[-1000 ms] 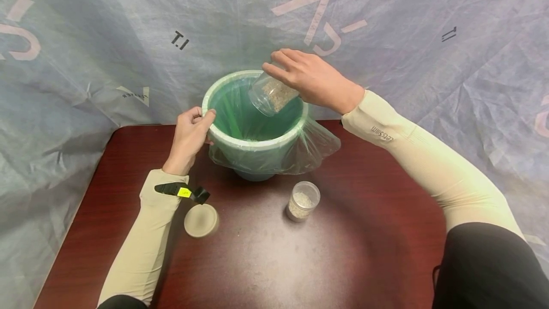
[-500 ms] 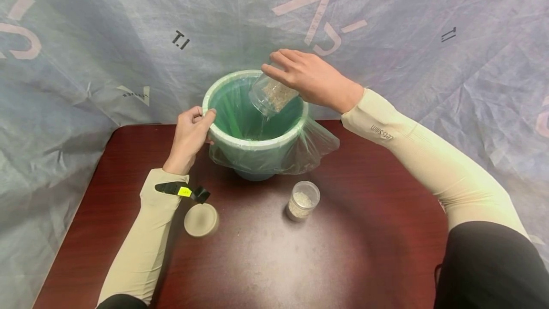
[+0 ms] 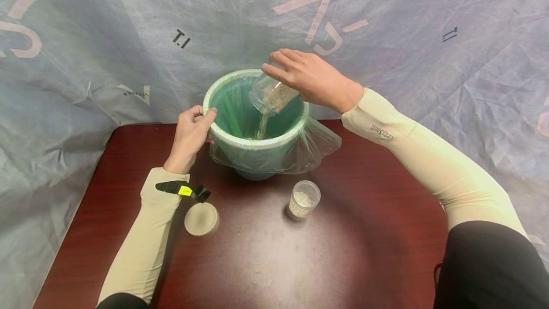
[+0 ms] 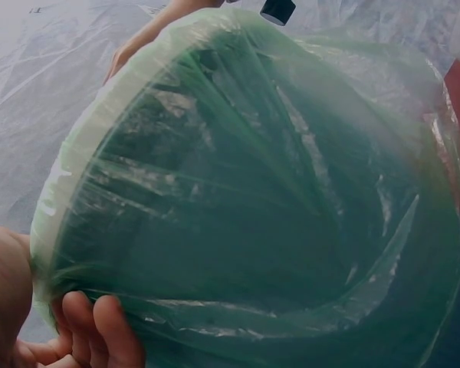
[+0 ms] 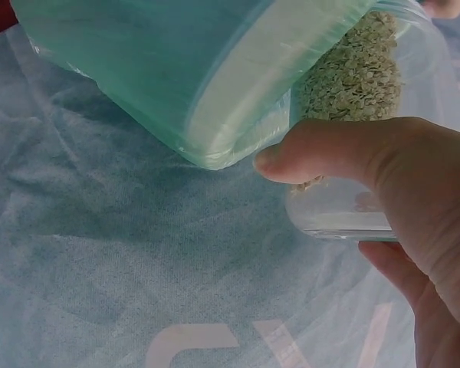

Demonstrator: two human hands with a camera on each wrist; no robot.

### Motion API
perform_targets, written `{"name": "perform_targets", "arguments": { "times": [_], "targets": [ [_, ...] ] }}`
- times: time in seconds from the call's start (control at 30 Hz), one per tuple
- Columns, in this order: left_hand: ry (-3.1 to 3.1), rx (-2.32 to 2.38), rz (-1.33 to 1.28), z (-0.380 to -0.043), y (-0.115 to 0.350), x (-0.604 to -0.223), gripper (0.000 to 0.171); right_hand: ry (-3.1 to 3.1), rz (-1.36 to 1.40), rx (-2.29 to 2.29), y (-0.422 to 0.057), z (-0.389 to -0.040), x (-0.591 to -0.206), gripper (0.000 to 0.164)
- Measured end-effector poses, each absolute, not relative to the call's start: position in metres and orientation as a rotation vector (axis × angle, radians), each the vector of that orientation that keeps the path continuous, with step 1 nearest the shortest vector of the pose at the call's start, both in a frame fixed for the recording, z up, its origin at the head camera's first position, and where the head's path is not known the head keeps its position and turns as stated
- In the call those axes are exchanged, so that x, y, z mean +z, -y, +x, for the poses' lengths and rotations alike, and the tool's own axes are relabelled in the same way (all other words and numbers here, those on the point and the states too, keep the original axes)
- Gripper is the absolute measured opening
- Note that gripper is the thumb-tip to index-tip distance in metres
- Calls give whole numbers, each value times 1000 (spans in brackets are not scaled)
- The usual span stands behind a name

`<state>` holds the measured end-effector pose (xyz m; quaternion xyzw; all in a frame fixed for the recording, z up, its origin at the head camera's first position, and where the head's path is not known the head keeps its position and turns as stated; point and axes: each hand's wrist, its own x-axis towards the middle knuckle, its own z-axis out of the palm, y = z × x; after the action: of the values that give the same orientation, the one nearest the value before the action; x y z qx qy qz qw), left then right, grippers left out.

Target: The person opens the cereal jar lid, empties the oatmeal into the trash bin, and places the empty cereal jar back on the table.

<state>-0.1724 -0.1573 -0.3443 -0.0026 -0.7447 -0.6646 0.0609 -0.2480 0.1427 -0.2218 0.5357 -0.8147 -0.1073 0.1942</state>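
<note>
My right hand (image 3: pixel 313 80) grips a clear jar (image 3: pixel 261 94) of pale flakes, tipped mouth-down over a trash can (image 3: pixel 257 144) with a green bag liner. Flakes (image 3: pixel 261 127) fall from its mouth into the can in a thin stream. In the right wrist view the thumb lies across the jar, and oat-like flakes (image 5: pixel 353 77) are heaped inside. My left hand (image 3: pixel 188 137) pinches the can's lined rim at the left. In the left wrist view its fingers (image 4: pixel 111 330) curl against the bag (image 4: pixel 368 230) below the rim.
A small clear cup (image 3: pixel 303 200) with pale flakes stands on the dark red table (image 3: pixel 257 261) in front of the can. A round lid (image 3: pixel 201 219) lies near the left forearm. Grey printed fabric (image 3: pixel 206 4) hangs behind the table.
Flakes now pour from the jar in a visible stream; a second ago none fell, and half a second ago only a trickle showed. Both hands have stayed nearly still.
</note>
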Motion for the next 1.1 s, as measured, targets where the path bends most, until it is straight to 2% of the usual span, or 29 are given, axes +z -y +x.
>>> {"name": "perform_targets", "arguments": {
  "times": [0.23,0.5,1.1],
  "targets": [
    [2234,-2023,-5,-173,156,-344,32,2268,1507,-288,-142,-248,-222,56],
    [2238,-2013,-7,-173,156,-344,34,2266,1503,-312,-143,-247,-221,66],
    [2239,-2026,0,-172,157,-345,33,2236,1499,-317,-140,-246,-222,69]
  ]
}}
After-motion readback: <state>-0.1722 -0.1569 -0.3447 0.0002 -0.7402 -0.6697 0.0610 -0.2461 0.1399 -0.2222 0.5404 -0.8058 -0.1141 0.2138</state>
